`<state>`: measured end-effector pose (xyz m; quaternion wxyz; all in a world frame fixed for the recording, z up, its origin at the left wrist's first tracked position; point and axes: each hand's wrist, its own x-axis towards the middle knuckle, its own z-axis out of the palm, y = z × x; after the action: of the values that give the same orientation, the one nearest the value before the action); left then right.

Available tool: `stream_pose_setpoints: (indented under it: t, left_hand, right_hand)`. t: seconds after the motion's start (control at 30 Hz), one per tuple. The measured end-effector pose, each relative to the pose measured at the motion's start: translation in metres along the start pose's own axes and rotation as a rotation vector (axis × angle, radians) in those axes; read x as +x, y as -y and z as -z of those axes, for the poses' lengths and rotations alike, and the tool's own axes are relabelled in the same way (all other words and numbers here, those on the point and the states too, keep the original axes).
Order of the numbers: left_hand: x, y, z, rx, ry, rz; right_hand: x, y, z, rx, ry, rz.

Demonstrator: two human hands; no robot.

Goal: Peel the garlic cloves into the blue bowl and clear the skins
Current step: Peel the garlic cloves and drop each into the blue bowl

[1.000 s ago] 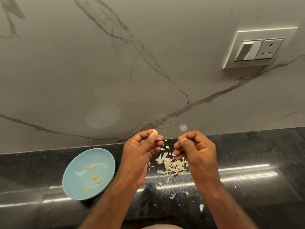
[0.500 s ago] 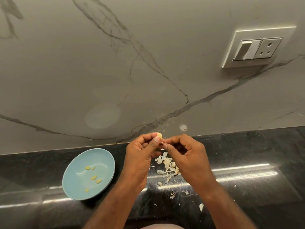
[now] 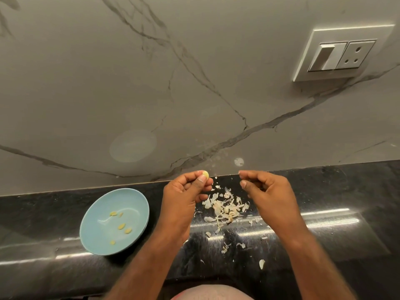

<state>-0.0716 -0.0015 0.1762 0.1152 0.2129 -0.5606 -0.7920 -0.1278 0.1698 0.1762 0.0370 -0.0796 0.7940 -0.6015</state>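
My left hand [image 3: 184,195] pinches a pale yellow garlic clove [image 3: 205,174] between thumb and fingertips, held above the black counter. My right hand [image 3: 267,194] hovers to its right with fingers curled; whether a scrap of skin sits between its fingertips is too small to tell. Under and between the hands lies a pile of white garlic skins [image 3: 225,207]. The blue bowl [image 3: 95,237] stands to the left of my left hand with several peeled cloves [image 3: 121,226] inside.
Loose skin flakes [image 3: 261,263] are scattered on the black counter [image 3: 346,224] toward the front edge. A marble-patterned wall [image 3: 151,83] rises behind the counter, with a switch and socket plate [image 3: 339,54] at upper right.
My right hand has pulled away to the right from the clove it touched half a second ago. My left hand still holds the clove in about the same place.
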Motion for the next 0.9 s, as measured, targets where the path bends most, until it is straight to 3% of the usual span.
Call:
stream_pose_setpoints:
  t: [0.17, 0.33, 0.57, 0.9]
  left_hand:
    - [0.001, 0.001, 0.0, 0.08, 0.015, -0.007]
    - [-0.001, 0.003, -0.002, 0.169, 0.039, -0.029]
    - [-0.005, -0.002, -0.003, 0.226, 0.131, -0.091]
    - [-0.011, -0.009, -0.003, 0.263, 0.167, -0.197]
  right_hand:
    - [-0.001, 0.003, 0.001, -0.051, -0.102, 0.028]
    - [-0.003, 0.007, -0.005, 0.014, 0.154, -0.001]
    - [-0.009, 0.007, -0.018, 0.201, 0.19, 0.016]
    - [-0.012, 0.013, -0.019, 0.265, 0.172, 0.064]
